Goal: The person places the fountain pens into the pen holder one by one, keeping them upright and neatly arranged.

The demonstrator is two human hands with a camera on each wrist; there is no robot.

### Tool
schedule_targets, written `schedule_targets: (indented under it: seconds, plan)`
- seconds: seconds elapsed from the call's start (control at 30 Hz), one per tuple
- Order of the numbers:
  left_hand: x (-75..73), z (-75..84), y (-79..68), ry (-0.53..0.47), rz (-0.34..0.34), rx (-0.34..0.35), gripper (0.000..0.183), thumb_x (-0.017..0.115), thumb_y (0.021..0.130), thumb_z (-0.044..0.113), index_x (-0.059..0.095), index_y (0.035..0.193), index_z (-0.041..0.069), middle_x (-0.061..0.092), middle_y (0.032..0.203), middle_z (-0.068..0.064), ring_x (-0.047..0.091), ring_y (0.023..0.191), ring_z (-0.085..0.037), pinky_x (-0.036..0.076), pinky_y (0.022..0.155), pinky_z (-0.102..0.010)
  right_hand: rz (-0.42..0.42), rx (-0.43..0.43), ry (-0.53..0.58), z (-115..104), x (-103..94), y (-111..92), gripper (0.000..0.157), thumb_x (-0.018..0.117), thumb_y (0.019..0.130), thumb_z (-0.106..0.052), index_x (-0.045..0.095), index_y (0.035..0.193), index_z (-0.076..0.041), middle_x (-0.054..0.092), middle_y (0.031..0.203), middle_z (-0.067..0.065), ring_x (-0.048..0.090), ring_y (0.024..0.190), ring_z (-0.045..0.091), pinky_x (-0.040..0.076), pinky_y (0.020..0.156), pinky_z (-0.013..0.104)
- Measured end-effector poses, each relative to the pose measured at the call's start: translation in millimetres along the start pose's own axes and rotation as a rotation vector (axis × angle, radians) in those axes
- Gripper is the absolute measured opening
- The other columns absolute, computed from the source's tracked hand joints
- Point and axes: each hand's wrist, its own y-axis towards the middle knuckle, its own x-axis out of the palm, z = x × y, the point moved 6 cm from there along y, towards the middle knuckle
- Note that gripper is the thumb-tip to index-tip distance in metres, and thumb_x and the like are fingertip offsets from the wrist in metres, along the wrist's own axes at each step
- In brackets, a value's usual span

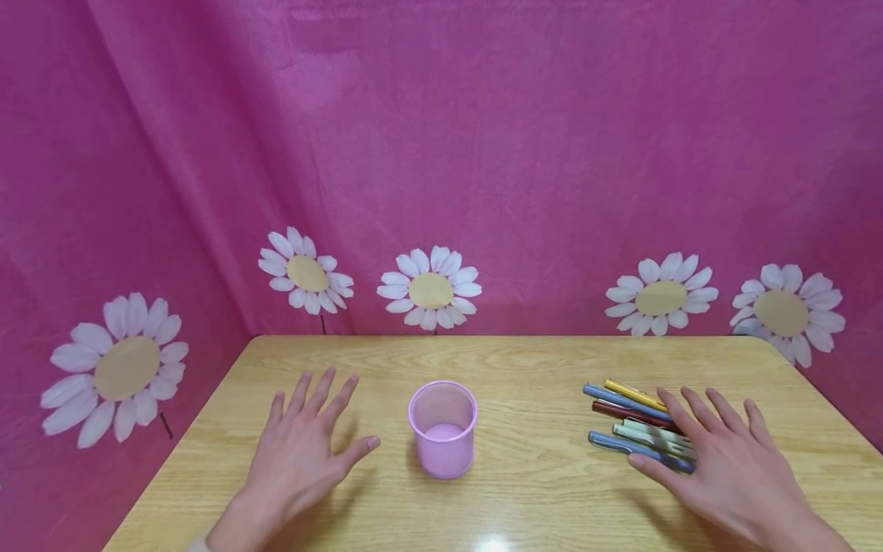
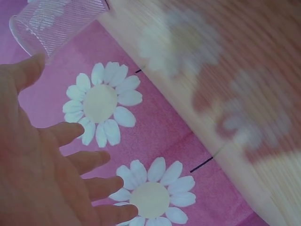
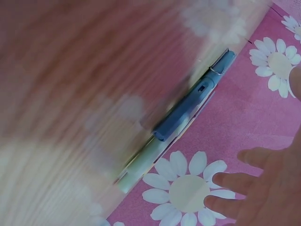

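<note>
A pink pen cup [image 1: 445, 454] with ribbed sides stands upright on the wooden table, nothing inside it. To its left my left hand [image 1: 303, 452] hovers with fingers spread, apart from the cup; the left wrist view shows the palm [image 2: 42, 174] holding nothing. Several capped pens lie side by side at the right: a yellow pen [image 1: 624, 389], a dark red pen [image 1: 614, 410], a pale green pen [image 1: 641, 435], a blue pen [image 1: 621, 445] and another blue one. Over their right ends is my right hand [image 1: 738, 468], fingers spread. It hides those ends and grips none.
The light wooden table [image 1: 524, 506] has a rounded far right corner. Behind it and on the left hangs a magenta cloth [image 1: 538, 153] printed with white daisies [image 1: 431, 290]. A whitish object peeks out near the far right corner, mostly hidden.
</note>
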Motion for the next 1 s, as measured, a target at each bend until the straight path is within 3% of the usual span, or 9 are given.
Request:
schedule_targets:
  seconds: [0.13,0.2,0.33,0.5,0.57,0.63,0.73,0.83,1.0]
  plan:
    - [-2.7,5.7,-0.2,-0.027,0.009,0.018,0.092,0.071,0.088,0.068,0.044,0.162,0.020,0.040,0.165,-0.016,0.029,0.152,-0.046,0.026,0.117,-0.074,0.039,-0.006,0.000,1.6,-4.9,-6.9,0.103,0.074,0.080,-0.075,0.050,0.151,-0.004,0.056,0.139,0.031,0.042,0.131,0.055,0.002,0.120,0.074]
    - [-3.6,9.6,0.2,-0.044,0.014,0.032,0.096,0.073,0.086,0.069,0.044,0.162,0.019,0.042,0.164,-0.016,0.032,0.151,-0.046,0.028,0.117,-0.072,0.058,-0.004,0.002,1.6,-7.4,-9.3,0.101,0.076,0.079,-0.075,0.057,0.146,-0.001,0.060,0.132,0.030,0.048,0.124,0.053,0.014,0.118,0.072]
    - [-2.8,18.1,1.6,-0.120,0.011,0.048,0.106,0.079,0.079,0.070,0.042,0.163,0.016,0.043,0.163,-0.016,0.036,0.150,-0.045,0.032,0.117,-0.068,0.074,-0.005,0.029,-1.7,-11.5,-10.4,0.089,0.080,0.077,-0.073,0.068,0.134,-0.006,0.068,0.119,0.023,0.058,0.110,0.050,0.037,0.099,0.065]
    - [1.1,25.6,6.7,-0.345,-0.030,0.005,0.110,0.088,0.074,0.065,0.041,0.164,0.023,0.043,0.164,-0.005,0.041,0.149,-0.035,0.039,0.116,-0.062,-0.009,0.027,0.137,-2.4,-8.5,-8.2,0.075,0.084,0.080,-0.064,0.075,0.129,-0.008,0.069,0.118,0.021,0.063,0.108,0.046,0.048,0.088,0.066]
    - [3.1,27.5,9.2,-0.465,-0.055,-0.023,0.109,0.090,0.073,0.063,0.041,0.163,0.026,0.046,0.162,-0.002,0.045,0.146,-0.035,0.041,0.113,-0.063,-0.069,0.054,0.213,0.2,-3.7,-5.0,0.070,0.087,0.081,-0.057,0.076,0.127,-0.006,0.069,0.118,0.020,0.065,0.102,0.040,0.054,0.083,0.059]
    - [6.0,29.6,12.2,-0.582,-0.085,-0.042,0.108,0.093,0.072,0.058,0.042,0.163,0.027,0.050,0.159,-0.001,0.047,0.144,-0.034,0.041,0.114,-0.062,-0.104,0.070,0.289,2.8,1.4,-1.8,0.062,0.091,0.080,-0.048,0.077,0.123,-0.006,0.070,0.113,0.015,0.063,0.093,0.031,0.054,0.075,0.044]
    - [9.3,32.8,16.9,-0.708,-0.110,-0.039,0.106,0.096,0.074,0.048,0.044,0.162,0.021,0.054,0.156,-0.005,0.048,0.143,-0.035,0.040,0.114,-0.063,-0.147,0.084,0.343,7.2,8.4,2.9,0.048,0.093,0.079,-0.037,0.080,0.116,-0.010,0.070,0.105,0.005,0.053,0.084,0.021,0.040,0.064,0.030]
    - [14.6,35.2,21.8,-0.816,-0.140,-0.014,0.103,0.096,0.076,0.038,0.044,0.161,0.014,0.055,0.154,-0.010,0.048,0.144,-0.035,0.041,0.115,-0.061,-0.186,0.111,0.357,10.2,14.4,4.6,0.038,0.093,0.080,-0.031,0.081,0.111,-0.011,0.062,0.090,-0.001,0.046,0.077,0.020,0.031,0.061,0.029]
    - [24.8,37.0,29.3,-0.937,-0.211,0.024,0.099,0.094,0.080,0.033,0.043,0.161,0.008,0.053,0.155,-0.018,0.046,0.143,-0.043,0.039,0.115,-0.062,-0.244,0.141,0.359,12.5,20.5,8.3,0.034,0.091,0.083,-0.028,0.081,0.110,-0.011,0.065,0.094,0.002,0.049,0.081,0.021,0.036,0.065,0.031]
